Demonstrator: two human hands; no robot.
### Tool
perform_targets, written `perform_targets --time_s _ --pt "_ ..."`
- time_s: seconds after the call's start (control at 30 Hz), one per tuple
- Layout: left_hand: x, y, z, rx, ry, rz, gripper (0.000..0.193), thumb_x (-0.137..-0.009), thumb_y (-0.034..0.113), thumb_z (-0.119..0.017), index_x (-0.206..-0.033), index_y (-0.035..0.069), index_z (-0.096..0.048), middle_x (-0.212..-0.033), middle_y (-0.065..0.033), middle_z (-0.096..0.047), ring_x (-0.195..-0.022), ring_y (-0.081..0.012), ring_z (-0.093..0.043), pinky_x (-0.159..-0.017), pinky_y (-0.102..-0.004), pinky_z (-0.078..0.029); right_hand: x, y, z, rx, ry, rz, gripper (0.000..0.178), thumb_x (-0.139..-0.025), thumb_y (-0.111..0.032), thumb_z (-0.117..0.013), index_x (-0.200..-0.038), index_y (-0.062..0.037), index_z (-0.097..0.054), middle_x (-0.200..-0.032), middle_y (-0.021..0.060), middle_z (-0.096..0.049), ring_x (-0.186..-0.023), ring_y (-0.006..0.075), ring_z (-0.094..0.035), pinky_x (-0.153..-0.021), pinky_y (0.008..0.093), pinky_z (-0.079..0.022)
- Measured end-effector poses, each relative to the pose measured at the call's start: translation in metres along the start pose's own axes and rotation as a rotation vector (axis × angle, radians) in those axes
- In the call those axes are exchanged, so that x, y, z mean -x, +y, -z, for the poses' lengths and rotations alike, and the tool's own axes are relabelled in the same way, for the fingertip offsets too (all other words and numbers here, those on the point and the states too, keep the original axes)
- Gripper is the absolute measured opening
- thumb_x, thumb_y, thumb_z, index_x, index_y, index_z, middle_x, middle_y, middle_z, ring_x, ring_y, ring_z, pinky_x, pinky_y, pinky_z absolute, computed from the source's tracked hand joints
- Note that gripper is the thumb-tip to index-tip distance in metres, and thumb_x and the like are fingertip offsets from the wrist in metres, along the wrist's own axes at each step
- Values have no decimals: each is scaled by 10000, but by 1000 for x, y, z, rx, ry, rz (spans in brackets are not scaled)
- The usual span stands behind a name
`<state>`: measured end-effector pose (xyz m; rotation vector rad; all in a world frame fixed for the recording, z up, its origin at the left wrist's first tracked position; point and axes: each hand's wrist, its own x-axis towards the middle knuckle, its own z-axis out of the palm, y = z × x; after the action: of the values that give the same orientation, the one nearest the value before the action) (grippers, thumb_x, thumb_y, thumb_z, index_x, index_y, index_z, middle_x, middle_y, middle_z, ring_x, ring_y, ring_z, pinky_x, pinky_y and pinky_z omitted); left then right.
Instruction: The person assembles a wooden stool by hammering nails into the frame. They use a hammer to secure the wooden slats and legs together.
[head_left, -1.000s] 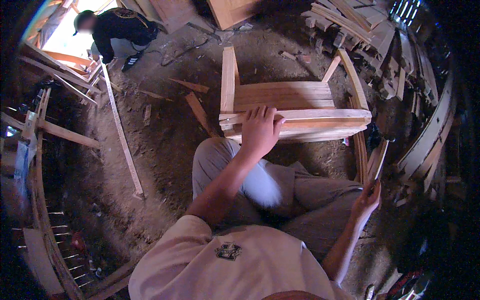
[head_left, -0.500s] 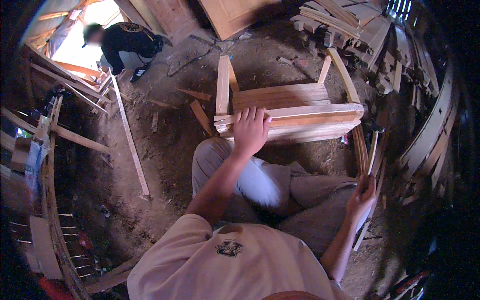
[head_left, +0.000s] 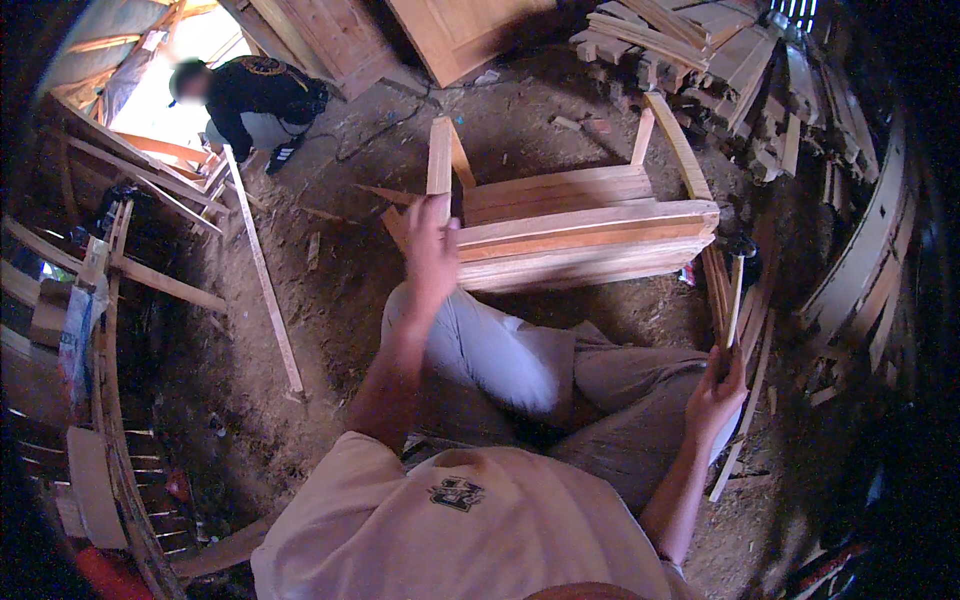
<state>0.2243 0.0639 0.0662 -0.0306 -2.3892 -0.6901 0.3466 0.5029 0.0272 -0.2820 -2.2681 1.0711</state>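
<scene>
An unpainted wooden furniture frame [head_left: 585, 230], like a small bench or chair, rests in front of my knees with legs sticking up at both ends. My left hand [head_left: 432, 245] is closed around its left corner, where the left leg [head_left: 439, 160] meets the long rail. Off to the right, away from the frame, my right hand [head_left: 722, 385] grips a hammer [head_left: 736, 300] by its pale handle. The dark hammer head is uppermost, just right of the frame's right end.
Stacked boards [head_left: 690, 50] lie at the far right, with more planks [head_left: 860, 250] leaning below them. A long thin strip [head_left: 262, 270] lies on the dirt floor at left. Beyond it, a person in dark clothes [head_left: 265, 95] crouches. Panels [head_left: 470, 35] lean at the back.
My left hand has slid left along the rail to the frame's left corner. The frame has shifted slightly left. My right hand and hammer have barely moved.
</scene>
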Motion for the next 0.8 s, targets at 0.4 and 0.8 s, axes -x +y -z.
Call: perform_targets --time_s 0.4,0.8 --pt "30 -82 18 401 -217 533 334 -1008 206 -677 -1214 -56 -697 -1048 -173 -773 -991 -221 -742 -877 -318 -548 -6 -2 -3 82 20 49 302 -1041 -164 -632 -1187 100 -652 -1010 215 -722 -895 237 -668 -814 351 -525" --pt "26 -69 19 425 -75 555 276 -1003 184 -685 -1153 -45 -723 -1041 -133 -774 -955 -179 -725 -857 -307 -547 -6 -5 -1 97 -83 -136 345 -1016 -135 -663 -1247 120 -651 -1199 264 -716 -1102 344 -698 -978 407 -527"
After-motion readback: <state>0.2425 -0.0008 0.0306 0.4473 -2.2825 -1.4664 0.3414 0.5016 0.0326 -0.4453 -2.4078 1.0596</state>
